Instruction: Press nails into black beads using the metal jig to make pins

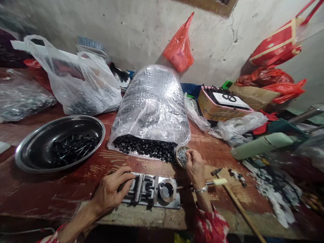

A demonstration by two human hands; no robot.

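Note:
My left hand [111,191] rests on the left end of a small metal jig [152,189] at the table's front edge, fingers curled round a dark piece there. My right hand [194,166] is raised over a small round tin of tiny metal pins [181,156], fingers pinched together at its rim; what they pinch is too small to see. Just behind lies a clear plastic bag of black beads [152,111], its open mouth facing me.
A steel bowl [30,148] with black pieces sits at the left. A hammer [235,199] lies to the right of the jig. Plastic bags [81,81], a cardboard box with scissors [222,101] and red bags [275,81] crowd the back and right.

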